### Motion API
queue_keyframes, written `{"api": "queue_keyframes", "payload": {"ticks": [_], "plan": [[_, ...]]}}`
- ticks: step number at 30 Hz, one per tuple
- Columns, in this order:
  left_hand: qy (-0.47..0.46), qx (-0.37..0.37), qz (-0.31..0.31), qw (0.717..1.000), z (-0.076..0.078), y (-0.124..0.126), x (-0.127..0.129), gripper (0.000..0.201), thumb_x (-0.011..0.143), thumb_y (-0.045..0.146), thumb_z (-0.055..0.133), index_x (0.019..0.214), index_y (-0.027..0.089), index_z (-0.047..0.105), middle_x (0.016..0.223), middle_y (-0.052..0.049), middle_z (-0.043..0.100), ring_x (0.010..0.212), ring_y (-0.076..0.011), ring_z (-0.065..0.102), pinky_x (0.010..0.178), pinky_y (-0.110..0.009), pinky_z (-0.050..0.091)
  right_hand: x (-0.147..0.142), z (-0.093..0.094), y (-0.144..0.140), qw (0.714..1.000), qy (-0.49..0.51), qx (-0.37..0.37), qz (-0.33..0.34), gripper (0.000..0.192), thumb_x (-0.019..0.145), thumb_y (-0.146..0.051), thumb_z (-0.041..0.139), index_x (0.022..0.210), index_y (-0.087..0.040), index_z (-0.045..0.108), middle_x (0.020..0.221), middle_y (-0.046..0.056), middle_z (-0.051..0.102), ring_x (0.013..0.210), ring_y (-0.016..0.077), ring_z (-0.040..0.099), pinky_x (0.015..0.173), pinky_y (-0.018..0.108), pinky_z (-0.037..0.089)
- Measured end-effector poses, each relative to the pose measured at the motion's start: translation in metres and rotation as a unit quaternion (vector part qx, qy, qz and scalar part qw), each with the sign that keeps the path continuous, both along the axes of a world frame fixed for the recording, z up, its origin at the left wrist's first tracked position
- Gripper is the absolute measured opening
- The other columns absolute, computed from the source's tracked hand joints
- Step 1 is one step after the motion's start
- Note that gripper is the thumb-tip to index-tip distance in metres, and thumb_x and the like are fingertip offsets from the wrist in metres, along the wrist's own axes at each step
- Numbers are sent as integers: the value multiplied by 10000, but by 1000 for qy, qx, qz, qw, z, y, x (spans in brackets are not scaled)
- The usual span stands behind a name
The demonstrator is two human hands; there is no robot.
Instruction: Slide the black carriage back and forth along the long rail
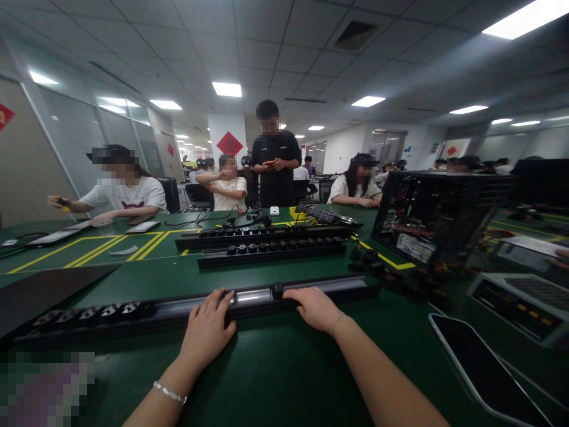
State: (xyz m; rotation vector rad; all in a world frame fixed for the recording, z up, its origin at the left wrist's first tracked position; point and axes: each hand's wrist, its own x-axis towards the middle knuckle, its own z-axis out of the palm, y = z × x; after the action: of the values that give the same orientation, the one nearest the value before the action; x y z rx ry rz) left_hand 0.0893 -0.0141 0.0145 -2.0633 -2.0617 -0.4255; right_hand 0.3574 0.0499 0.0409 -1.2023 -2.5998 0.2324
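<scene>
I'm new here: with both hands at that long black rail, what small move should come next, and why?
Perhaps nudge the lone black piece left along the rail with the right hand: that hand is already at it, similar pieces sit toward the rail's left end, and bare rail separates it from the left hand.

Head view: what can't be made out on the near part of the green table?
All in the head view:
- Long black channel-shaped rail: stretch under the left hand, hidden by that hand.
- Small round black module: how the right hand meets it; the hand's own back hides the undersides of its fingers.
- White-edged black phone: lower end, cut off by the bottom edge.
- Grey metal box with black label: text, blurred.
</scene>
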Motion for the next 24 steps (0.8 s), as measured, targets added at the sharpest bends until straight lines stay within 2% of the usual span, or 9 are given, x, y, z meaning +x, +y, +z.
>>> {"api": "queue_keyframes", "payload": {"ticks": [5,13,24], "plan": [[4,9,-5,1000,-2,1,-1,566,755,319,436,1316,258,408,1400,-57,393,1280,-239,335,998,-424,274,2,-1,2,1000,21,1,1,462,721,-82,469,1130,-278,560,1132,-1,628,1045,165,560,931,300,370],[6,8,-5,1000,0,1,-1,570,752,324,443,1317,257,406,1397,-61,396,1268,-241,351,986,-420,287,6,1,1,1000,2,1,-1,511,712,-79,451,1165,-298,540,1135,-8,627,1045,183,563,931,341,372],[10,12,-2,1000,-1,0,-1,567,747,311,450,1310,252,417,1391,-61,402,1262,-239,360,986,-413,290,5,-4,5,1000,17,-1,-2,471,705,-74,462,1120,-276,555,1104,4,638,1021,175,570,930,317,356]]}}
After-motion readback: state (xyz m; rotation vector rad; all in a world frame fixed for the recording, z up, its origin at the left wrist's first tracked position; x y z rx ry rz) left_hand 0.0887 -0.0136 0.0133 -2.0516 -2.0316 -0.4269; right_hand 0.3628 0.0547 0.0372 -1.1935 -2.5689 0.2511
